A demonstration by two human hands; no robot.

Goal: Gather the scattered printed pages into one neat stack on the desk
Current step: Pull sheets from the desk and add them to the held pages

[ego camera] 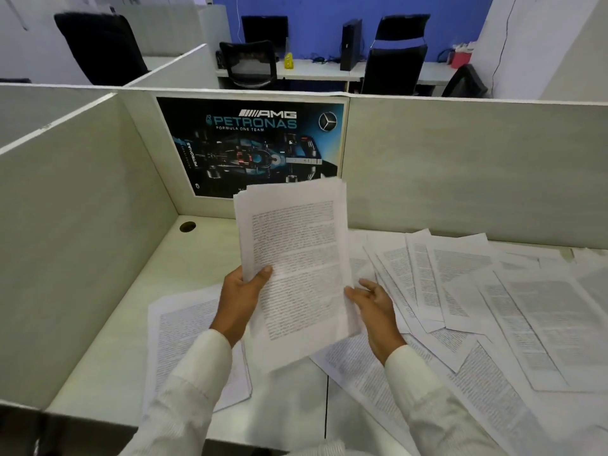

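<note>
Pinches a bunch of pages (296,258) by its left edge with the fingers (263,273) of the left hand (240,294), up above the tabletop (204,251). Touches its right edge with the loose, spread fingers of the right hand (378,302). Looks only partly done. Leaves many loose pages (460,281) fanned out on the right and one sheet (177,327) on the left.

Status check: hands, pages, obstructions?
Left hand grips sheaf, raised off desk. Right hand open at sheaf's edge. Loose pages spread right; single page under left forearm.
</note>
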